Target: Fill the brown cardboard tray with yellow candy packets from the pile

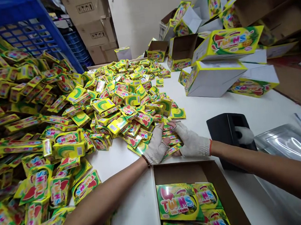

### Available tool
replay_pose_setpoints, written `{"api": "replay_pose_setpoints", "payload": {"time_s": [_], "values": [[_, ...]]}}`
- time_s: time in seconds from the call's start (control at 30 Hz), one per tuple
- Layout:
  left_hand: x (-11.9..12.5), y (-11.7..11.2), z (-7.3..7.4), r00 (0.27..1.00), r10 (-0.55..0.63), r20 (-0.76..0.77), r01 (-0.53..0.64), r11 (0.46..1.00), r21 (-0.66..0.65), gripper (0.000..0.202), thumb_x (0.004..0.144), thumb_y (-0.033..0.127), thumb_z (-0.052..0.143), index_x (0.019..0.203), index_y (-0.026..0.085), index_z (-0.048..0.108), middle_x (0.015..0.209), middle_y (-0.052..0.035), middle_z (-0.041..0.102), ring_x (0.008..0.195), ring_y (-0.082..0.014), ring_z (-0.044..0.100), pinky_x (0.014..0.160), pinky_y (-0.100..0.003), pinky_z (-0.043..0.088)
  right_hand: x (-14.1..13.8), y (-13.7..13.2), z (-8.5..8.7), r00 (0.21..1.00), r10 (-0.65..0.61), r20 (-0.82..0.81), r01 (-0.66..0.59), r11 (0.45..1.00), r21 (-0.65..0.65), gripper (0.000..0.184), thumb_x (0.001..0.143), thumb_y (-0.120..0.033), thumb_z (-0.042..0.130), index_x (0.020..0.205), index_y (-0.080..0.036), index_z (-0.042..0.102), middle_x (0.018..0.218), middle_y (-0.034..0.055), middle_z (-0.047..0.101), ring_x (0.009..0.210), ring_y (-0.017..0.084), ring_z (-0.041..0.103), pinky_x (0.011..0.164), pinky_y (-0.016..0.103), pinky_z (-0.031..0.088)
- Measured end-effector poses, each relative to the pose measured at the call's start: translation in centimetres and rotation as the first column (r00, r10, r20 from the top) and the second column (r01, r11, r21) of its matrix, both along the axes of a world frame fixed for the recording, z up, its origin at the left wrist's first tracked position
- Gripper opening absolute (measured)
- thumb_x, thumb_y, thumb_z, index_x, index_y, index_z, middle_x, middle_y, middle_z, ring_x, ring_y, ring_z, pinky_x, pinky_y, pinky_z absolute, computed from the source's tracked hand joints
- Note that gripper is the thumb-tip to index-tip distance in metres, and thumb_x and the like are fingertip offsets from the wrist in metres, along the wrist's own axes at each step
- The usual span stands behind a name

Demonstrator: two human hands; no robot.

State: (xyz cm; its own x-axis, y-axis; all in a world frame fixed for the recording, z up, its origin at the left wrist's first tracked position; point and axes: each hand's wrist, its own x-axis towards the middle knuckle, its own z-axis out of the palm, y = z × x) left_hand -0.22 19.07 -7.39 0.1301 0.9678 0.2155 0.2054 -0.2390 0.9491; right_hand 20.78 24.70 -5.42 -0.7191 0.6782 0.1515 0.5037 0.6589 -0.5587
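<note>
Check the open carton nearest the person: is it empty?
No, the carton holds colourful Twins packs lying flat inside.

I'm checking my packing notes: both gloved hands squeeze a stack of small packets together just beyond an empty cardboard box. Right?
Not quite. The head view shows the cardboard box holds colourful packs. Otherwise yes: the left hand and right hand squeeze a stack of small packets between them just beyond it.

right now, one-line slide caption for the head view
Gloved left hand and right hand clasp small yellow packs beside open carton
</note>
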Motion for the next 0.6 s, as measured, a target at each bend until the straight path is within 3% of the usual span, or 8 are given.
{"api": "replay_pose_setpoints", "payload": {"time_s": [0.1, 0.23, 0.33, 0.5, 0.6], "values": [[0.0, -0.1, -0.1, 0.999, 0.013, 0.048, -0.016, 0.999, 0.05, 0.082, 0.092, 0.068, 0.042, 0.151, 0.012, 0.034, 0.153, -0.0189, 0.043, 0.143, -0.0338, 0.04, 0.122, -0.048, 0.029, -0.2, -0.3, 0.2, 0.994, -0.03, -0.101, 0.02, 0.995, -0.099, 0.107, 0.073, -0.047, 0.077, 0.157, -0.024, 0.014, 0.149, 0.0184, 0.031, 0.141, 0.037, 0.039, 0.114, 0.055, 0.039], [0.1, 0.3, -0.1, 0.982, 0.054, -0.179, -0.025, 0.987, 0.161, 0.073, 0.093, 0.065, 0.04, 0.144, 0.013, 0.045, 0.141, -0.0198, 0.053, 0.135, -0.0331, 0.048, 0.118, -0.05, 0.033, -0.7, -1.1, 0.8, 0.991, -0.055, -0.121, 0.038, 0.99, -0.139, 0.105, 0.071, -0.04, 0.077, 0.155, -0.025, 0.016, 0.138, 0.015, 0.037, 0.132, 0.036, 0.047, 0.11, 0.054, 0.043], [0.2, 0.7, -0.1, 0.968, 0.078, -0.24, -0.03, 0.98, 0.196, 0.066, 0.097, 0.06, 0.035, 0.143, 0.014, 0.045, 0.138, -0.0195, 0.055, 0.134, -0.0305, 0.049, 0.116, -0.049, 0.035, -1.0, -1.2, 0.8, 0.997, -0.036, -0.068, 0.027, 0.99, -0.135, 0.112, 0.066, -0.042, 0.082, 0.156, -0.024, 0.018, 0.14, 0.0161, 0.036, 0.134, 0.038, 0.044, 0.111, 0.056, 0.04], [0.7, 0.9, -0.3, 0.979, 0.097, -0.18, -0.052, 0.97, 0.238, 0.074, 0.095, 0.067, 0.036, 0.144, 0.012, 0.04, 0.141, -0.0205, 0.05, 0.136, -0.0313, 0.045, 0.117, -0.049, 0.033, -1.2, -1.2, -0.4, 0.984, 0.065, -0.167, -0.061, 0.998, 0.027, 0.117, 0.066, -0.044, 0.085, 0.157, -0.025, 0.014, 0.151, 0.0199, 0.025, 0.145, 0.042, 0.026, 0.116, 0.06, 0.031], [1.0, 1.2, -0.8, 0.979, 0.127, -0.159, -0.087, 0.968, 0.237, 0.073, 0.095, 0.067, 0.034, 0.142, 0.012, 0.042, 0.138, -0.02, 0.052, 0.135, -0.0312, 0.046, 0.117, -0.049, 0.032, -1.4, -1.4, -0.9, 0.986, 0.085, -0.146, -0.068, 0.991, 0.118, 0.109, 0.068, -0.043, 0.083, 0.156, -0.024, 0.02, 0.148, 0.0199, 0.033, 0.14, 0.04, 0.033, 0.112, 0.059, 0.036]]}}
